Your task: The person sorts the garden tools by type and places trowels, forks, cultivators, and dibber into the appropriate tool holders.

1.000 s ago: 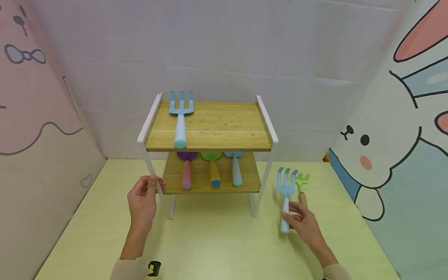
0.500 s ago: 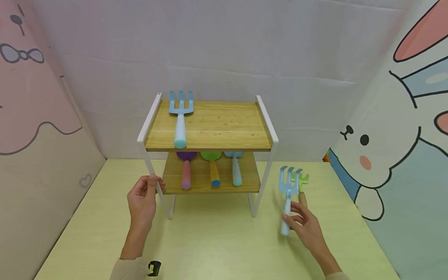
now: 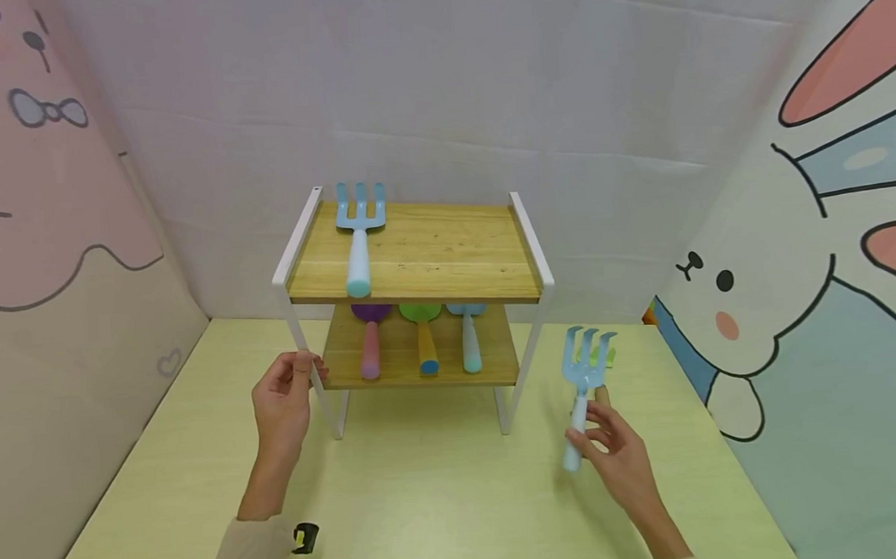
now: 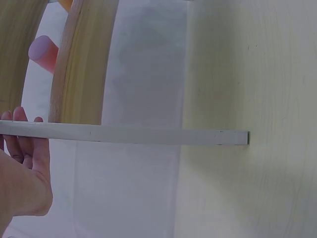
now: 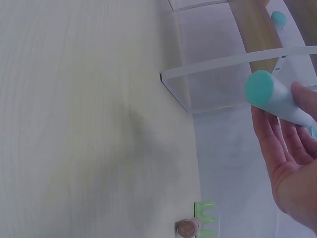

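Observation:
My left hand [image 3: 282, 403] grips the white left front leg [image 3: 297, 328] of a two-tier wooden rack [image 3: 447, 254]. In the left wrist view its fingers [image 4: 41, 156] wrap behind that leg. To the right of the rack, my right hand [image 3: 623, 459] pinches the pale handle of a light blue hand fork [image 3: 585, 377] between thumb and fingers. The fork is lifted off the table, tines up and away. A similar blue hand fork [image 3: 359, 250] lies on the top tier at the left. A small green fork [image 5: 204, 218] with a wooden handle lies on the table, partly hidden behind the held one.
On the lower tier lie a purple tool with a pink handle [image 3: 370, 350], a green one with an orange handle [image 3: 427, 347] and a blue one [image 3: 471, 345]; the upper tier hides their ends. A white cloth wall [image 3: 599, 139] stands behind.
My right hand has shifted slightly right with the blue hand fork, whose tines have swung right and cover more of the green fork. The left hand keeps its hold on the leg.

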`<state>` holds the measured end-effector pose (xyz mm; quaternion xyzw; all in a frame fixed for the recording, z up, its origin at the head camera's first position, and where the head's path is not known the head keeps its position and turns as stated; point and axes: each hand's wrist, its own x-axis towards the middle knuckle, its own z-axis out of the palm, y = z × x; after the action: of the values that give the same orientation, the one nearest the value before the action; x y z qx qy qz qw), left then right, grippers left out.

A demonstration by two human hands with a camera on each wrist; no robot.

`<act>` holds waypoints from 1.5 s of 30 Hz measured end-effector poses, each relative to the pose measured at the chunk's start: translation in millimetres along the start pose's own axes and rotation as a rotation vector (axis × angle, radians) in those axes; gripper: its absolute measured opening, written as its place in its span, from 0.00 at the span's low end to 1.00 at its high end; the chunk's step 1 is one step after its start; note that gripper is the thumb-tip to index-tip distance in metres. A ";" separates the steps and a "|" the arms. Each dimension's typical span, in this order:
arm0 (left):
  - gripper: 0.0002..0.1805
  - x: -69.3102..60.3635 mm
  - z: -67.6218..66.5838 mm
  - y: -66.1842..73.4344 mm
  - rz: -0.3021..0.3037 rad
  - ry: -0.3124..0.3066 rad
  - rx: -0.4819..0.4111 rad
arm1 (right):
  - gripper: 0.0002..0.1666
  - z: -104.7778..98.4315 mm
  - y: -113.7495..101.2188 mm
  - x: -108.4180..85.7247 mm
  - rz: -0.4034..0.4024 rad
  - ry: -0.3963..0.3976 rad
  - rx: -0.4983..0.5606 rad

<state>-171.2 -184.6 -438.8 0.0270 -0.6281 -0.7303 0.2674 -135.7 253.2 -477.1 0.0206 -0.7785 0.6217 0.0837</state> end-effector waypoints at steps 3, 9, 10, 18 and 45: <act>0.16 -0.2 0.0 0.5 -0.003 -0.007 0.007 | 0.26 -0.2 -6.4 -3.4 -0.013 0.018 0.013; 0.16 0.3 -1.6 5.5 -0.005 -0.036 0.039 | 0.27 0.9 -18.4 -8.7 -0.036 0.023 0.034; 0.16 0.5 -2.2 6.5 -0.007 -0.040 0.043 | 0.27 1.2 -20.0 -9.3 -0.041 0.021 0.036; 0.15 2.1 -5.1 10.2 0.010 -0.067 0.052 | 0.28 0.4 -27.2 -13.6 -0.100 0.013 0.052; 0.16 3.0 -4.8 18.0 -0.026 -0.035 0.072 | 0.30 3.5 -60.8 -34.0 -0.185 -0.030 -0.093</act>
<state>-165.5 -191.4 -422.1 0.0318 -0.6582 -0.7109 0.2457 -94.3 233.6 -424.5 0.0979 -0.8024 0.5741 0.1300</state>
